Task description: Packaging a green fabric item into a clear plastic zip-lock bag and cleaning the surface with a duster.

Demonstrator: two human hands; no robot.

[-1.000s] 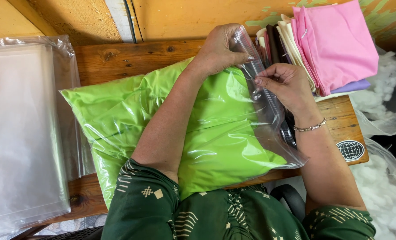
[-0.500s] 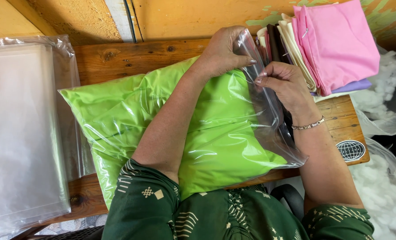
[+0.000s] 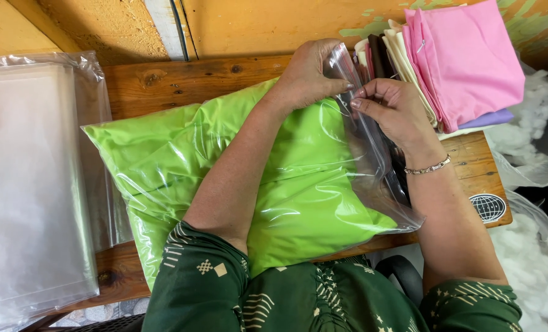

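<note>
While our left hand [image 3: 308, 77] and right hand [image 3: 391, 110] both pinch the open edge of the clear plastic bag [image 3: 372, 147] at upper centre, the green pillow [image 3: 225, 178] fills it mid-frame on the wooden surface [image 3: 163, 86]; sealing well likely needs even, flat pressure along the strip.

I see a plump lime-green pillow [image 3: 286, 184] lying flat across the wooden tabletop [image 3: 163, 86], slanting from upper right to lower left. It sits inside a clear plastic bag [image 3: 372, 154], glossy and wrinkled over the fabric. The bag's open end stands raised at the pillow's right side, its loose flap trailing toward the near edge
</note>
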